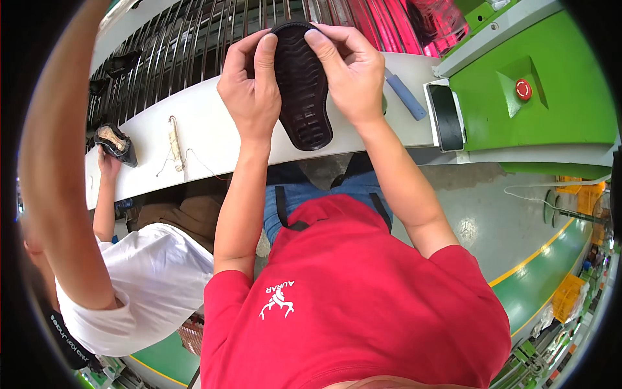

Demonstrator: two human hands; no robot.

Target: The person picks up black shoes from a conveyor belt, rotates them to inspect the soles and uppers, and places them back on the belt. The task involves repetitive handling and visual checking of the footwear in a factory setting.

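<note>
Head view is showing your left hand (251,91) and right hand (348,72) gripping a black ridged shoe sole (303,91) over the white bench (207,133), thumbs pressing its upper tread. Your other fingers are curling behind it, hiding its far side. The co-worker's hand (109,162) is partly covering another shoe (116,142).

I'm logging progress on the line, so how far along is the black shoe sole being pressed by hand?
Done: the black ridged rubber shoe sole is already up off the white curved workbench, tread facing the camera. In hand: the left hand and right hand both grip it, thumbs pressing near its upper end. Left: the blue-handled tool lies untouched beside the right hand; whether the sole is bonded to a shoe cannot be told.
</note>
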